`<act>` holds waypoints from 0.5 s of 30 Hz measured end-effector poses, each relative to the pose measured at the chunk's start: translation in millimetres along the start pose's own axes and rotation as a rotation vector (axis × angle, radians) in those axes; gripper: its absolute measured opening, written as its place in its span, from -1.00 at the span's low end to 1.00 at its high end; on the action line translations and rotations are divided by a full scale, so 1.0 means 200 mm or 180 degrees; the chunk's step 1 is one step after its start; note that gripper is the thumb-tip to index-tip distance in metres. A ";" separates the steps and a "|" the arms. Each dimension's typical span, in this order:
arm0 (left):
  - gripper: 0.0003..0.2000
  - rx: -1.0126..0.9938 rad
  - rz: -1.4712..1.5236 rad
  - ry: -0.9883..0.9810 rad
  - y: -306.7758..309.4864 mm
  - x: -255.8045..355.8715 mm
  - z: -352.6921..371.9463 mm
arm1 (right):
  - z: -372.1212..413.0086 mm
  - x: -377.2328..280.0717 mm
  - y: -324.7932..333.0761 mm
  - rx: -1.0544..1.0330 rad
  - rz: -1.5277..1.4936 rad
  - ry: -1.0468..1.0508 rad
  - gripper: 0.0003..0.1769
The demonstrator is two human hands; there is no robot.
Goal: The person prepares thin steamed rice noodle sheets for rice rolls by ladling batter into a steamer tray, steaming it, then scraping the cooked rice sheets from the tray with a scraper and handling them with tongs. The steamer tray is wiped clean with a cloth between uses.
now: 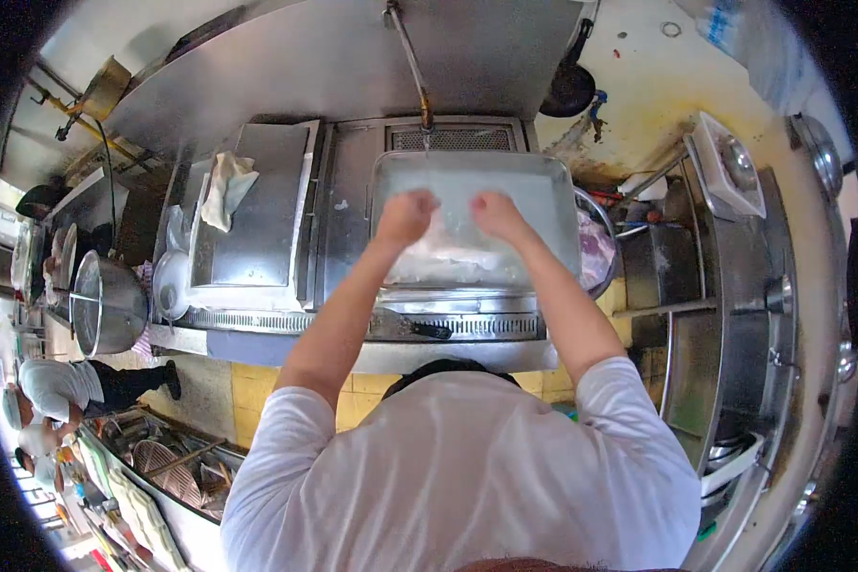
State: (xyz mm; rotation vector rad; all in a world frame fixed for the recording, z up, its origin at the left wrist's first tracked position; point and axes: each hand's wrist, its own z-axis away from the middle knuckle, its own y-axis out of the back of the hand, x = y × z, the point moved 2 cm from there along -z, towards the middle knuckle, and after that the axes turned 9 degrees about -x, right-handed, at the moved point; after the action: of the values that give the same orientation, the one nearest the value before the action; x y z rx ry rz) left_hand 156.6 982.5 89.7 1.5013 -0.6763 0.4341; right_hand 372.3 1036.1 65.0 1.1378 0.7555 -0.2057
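Note:
A large rectangular metal tub [569, 234] holds cloudy whitish water, and a pale pinkish mass [458, 259] lies in its near half. Over the tub's left side is my left hand [410, 215], fingers curled into a fist. My right hand [496, 213] is level with it, a short gap to the right, also curled closed. Both hands look slightly blurred, and I cannot tell what is in them. Behind the tub, a tap pipe [412, 62] comes down towards its far rim.
A crumpled cloth [227, 191] lies on the metal cover at left. A dark-handled tool [419, 329] rests along the counter's front edge. Right of the tub stands a round bowl of raw meat [596, 250]. Far left are a big pot [107, 303] and a person in white [62, 386].

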 end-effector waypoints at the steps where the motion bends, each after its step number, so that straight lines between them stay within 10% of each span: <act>1: -0.79 0.0340 0.0291 -0.0123 0.08 0.10 -0.07 | -0.05 -0.15 0.06 0.0060 -0.0811 0.0459 -0.74; 6: -0.80 0.0950 0.0417 -0.0318 0.44 0.34 -0.19 | -0.11 -0.62 0.20 -0.0012 -0.1427 0.0576 -0.76; 15: -0.83 0.1820 0.0693 0.0025 0.59 -0.01 0.08 | 0.09 -0.29 0.08 -0.0418 -0.0520 0.0714 -0.74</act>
State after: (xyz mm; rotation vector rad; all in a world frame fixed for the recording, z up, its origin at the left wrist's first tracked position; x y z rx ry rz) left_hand 76.1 972.7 176.8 1.9656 -0.7498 0.8517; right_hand 346.0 1015.6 117.8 0.9844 1.0478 -0.1639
